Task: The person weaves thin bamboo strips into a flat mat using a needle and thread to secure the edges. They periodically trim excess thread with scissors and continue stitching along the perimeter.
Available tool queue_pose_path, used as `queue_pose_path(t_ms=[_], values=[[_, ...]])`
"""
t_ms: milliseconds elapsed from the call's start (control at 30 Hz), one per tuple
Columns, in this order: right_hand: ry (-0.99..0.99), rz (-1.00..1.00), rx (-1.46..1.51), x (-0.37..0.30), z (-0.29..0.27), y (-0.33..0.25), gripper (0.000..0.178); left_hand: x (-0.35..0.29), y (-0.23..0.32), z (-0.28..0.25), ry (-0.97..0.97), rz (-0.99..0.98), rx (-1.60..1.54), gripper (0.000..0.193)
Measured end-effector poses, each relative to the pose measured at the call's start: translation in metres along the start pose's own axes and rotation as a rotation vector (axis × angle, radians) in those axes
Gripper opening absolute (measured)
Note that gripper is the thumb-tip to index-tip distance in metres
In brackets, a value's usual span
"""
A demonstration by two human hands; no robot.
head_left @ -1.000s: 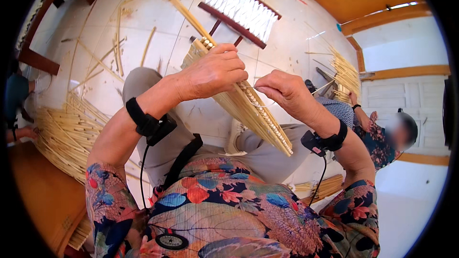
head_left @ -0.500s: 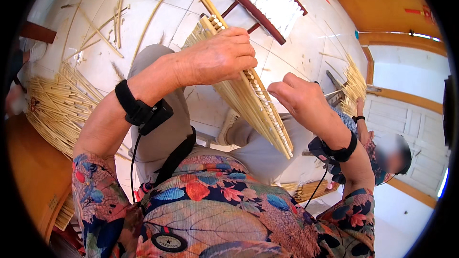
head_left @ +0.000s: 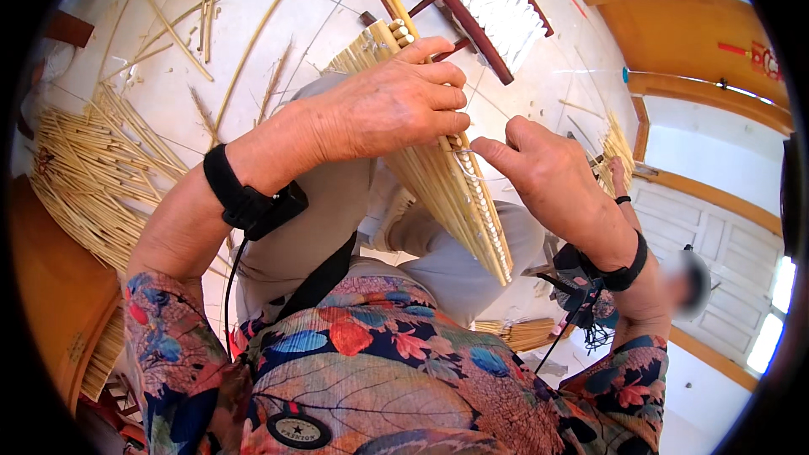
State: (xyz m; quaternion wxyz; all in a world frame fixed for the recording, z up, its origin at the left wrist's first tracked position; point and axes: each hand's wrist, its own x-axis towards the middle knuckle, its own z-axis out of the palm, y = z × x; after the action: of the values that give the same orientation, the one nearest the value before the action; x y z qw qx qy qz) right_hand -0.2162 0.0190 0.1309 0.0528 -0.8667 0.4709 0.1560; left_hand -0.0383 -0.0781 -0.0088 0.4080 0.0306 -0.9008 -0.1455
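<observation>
White floor tiles (head_left: pixel 278 59) lie under the work, strewn with loose straw. Nearest, over the lap, the left hand (head_left: pixel 383 109) has its fingers closed around a flat panel of bound straw stalks (head_left: pixel 455 194), which slopes from the stalk ends by the knuckles down towards the knees. The right hand (head_left: pixel 548 177) pinches at the panel's stitched edge just beside the left fingertips; what it holds is too fine to tell, perhaps a thread. To do this well, the left grip should keep the stalks level and tight while the right works close to the edge. Farther off lie a straw heap (head_left: pixel 93 177) and a dark wooden frame with white strands (head_left: pixel 480 0). Compared with half a second ago, the hands have drawn closer together.
</observation>
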Motion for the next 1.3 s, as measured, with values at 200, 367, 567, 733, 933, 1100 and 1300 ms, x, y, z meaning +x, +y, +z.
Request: queue_pose_path(t_ms=[200,367,567,733,933,1100,1300], values=[[-0.103,-0.001,-0.086,0.008,-0.015,-0.007,0.026,-0.007,-0.001,-0.002,-0.050,-0.039,0.014,0.031],[-0.151,0.009,-0.102,0.009,-0.019,-0.005,0.025,-0.007,-0.004,-0.008,-0.039,-0.041,0.047,0.034],[-0.137,0.024,-0.065,0.005,-0.023,-0.011,0.029,-0.009,0.001,-0.015,-0.069,-0.040,0.011,0.033],[-0.136,-0.010,-0.028,0.006,-0.028,-0.011,0.025,-0.011,0.003,-0.017,-0.053,-0.046,-0.017,0.039],[-0.164,-0.019,-0.133,0.011,-0.032,-0.008,0.023,-0.013,-0.002,-0.013,-0.043,-0.075,-0.059,0.047],[-0.141,-0.005,0.028,0.010,-0.027,-0.003,0.022,-0.013,-0.002,-0.014,-0.033,-0.070,-0.057,0.046],[0.024,0.093,0.183,0.007,-0.017,0.009,0.014,-0.012,-0.002,-0.014,-0.022,-0.065,-0.068,0.046]])
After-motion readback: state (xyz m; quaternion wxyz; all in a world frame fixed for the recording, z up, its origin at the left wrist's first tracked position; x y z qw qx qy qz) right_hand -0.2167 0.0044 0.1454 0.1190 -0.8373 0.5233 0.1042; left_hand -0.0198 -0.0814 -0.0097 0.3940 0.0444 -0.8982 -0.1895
